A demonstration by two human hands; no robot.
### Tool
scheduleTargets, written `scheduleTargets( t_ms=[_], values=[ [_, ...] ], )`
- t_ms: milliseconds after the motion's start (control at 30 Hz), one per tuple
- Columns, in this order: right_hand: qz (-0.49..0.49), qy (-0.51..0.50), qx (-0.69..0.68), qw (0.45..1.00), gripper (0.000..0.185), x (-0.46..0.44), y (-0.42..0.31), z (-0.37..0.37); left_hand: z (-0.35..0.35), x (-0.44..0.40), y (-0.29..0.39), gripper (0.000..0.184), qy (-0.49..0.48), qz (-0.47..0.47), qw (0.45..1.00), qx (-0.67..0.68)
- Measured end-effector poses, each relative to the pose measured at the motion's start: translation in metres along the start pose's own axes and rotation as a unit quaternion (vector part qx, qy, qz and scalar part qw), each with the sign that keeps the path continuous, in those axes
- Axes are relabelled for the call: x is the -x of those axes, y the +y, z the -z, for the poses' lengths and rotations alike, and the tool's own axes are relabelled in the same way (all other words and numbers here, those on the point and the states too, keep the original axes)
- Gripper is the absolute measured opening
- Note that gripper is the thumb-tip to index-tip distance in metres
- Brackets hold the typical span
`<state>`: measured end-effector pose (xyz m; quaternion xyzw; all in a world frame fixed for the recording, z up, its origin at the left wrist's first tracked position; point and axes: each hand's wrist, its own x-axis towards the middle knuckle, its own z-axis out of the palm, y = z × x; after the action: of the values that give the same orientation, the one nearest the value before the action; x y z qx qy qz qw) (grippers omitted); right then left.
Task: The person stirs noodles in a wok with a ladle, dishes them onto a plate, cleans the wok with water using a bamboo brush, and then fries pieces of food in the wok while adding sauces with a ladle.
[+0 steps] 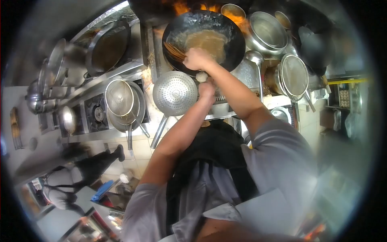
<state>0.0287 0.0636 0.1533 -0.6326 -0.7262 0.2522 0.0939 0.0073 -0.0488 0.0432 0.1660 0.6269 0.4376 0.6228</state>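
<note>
**Right hand (197, 59) gripping a brush (174, 51) of thin brown sticks inside a dark wok (236, 46)**

The brush reaches out to the left of the right fingers, over the left inner side of the wok; whether its tips touch the metal cannot be told. These fingers are curled round one end of the sticks. Just beyond them, cloudy brown liquid (207, 42) lies in the bottom of the wok.

The left hand (207, 90) is at the near rim, its fingers folded in beside a small pale wad (202, 76); whether they pinch it or a handle cannot be told.

Left of the left fingers, and near them, is a round perforated strainer (175, 93), its handle pointing toward the person. Farther left are a wire-mesh sieve (119, 98) and a bare burner (98, 114).

To the right of both hands, a ladle (254, 57) rests by a metal surface (244, 74), with a second mesh sieve (295, 76) farther right. Beyond the right fingers, orange flames (181, 8) rise behind the wok, and a wide steel pot (268, 30) stands to its right.

Nearer than the fingers are a dark apron (209, 149) and grey sleeves (278, 141). Well off to the left, another person (60, 183) appears, blurred.
</note>
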Motion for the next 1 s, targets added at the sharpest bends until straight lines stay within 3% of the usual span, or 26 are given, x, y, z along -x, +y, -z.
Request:
scheduleTargets(
  t_ms=[33,67,100,133,200,267,400,467,533,600,733,833,1000],
  values=[
    [0.054,-0.027,0.020,0.998,0.033,0.008,-0.003,0.012,0.005,-0.016,-0.013,0.041,-0.026,-0.003,1.000,-0.013],
    [-0.037,-0.100,-0.047,0.993,0.032,0.011,-0.018,0.038,0.005,-0.027,-0.018,0.042,-0.054,-0.006,0.998,-0.025],
    [-0.064,-0.141,-0.010,0.988,0.030,-0.014,-0.015,0.043,0.002,-0.021,-0.014,0.042,-0.012,-0.014,0.997,-0.069],
    [0.063,-0.021,0.128,0.990,0.030,-0.094,0.035,-0.004,0.001,-0.016,-0.013,0.042,-0.010,-0.010,0.998,-0.069],
    [-0.116,0.167,-0.071,0.977,0.029,-0.111,0.035,0.008,-0.001,-0.014,-0.013,0.042,0.010,-0.024,0.996,-0.081],
    [-0.113,0.198,-0.085,0.970,0.030,-0.103,0.024,0.010,0.004,-0.018,-0.012,0.041,-0.035,-0.033,0.997,-0.065],
    [0.098,0.000,0.094,0.991,0.034,-0.054,0.042,-0.012,-0.003,0.007,0.005,0.039,-0.024,-0.003,0.999,0.021],
    [0.068,-0.047,0.099,0.992,0.035,0.016,0.054,0.010,-0.006,0.010,0.011,0.038,-0.011,0.008,0.999,0.047],
    [-0.029,-0.101,0.181,0.978,0.035,0.062,0.058,0.063,-0.008,0.010,0.016,0.036,-0.028,0.044,0.991,0.127],
    [-0.078,-0.018,0.261,0.962,0.033,0.049,0.096,0.082,-0.009,0.006,0.016,0.034,-0.035,0.047,0.989,0.138],
    [-0.071,0.151,0.251,0.953,0.025,-0.018,0.148,0.100,-0.017,0.000,0.016,0.030,-0.061,0.065,0.984,0.154],
    [-0.124,0.181,0.209,0.953,0.028,-0.011,0.129,0.127,-0.014,-0.003,0.014,0.037,0.032,-0.021,0.999,0.013],
    [-0.143,0.273,0.103,0.946,0.044,0.046,0.133,0.157,0.020,-0.038,0.015,0.044,0.043,-0.085,0.992,-0.088]
  ],
)
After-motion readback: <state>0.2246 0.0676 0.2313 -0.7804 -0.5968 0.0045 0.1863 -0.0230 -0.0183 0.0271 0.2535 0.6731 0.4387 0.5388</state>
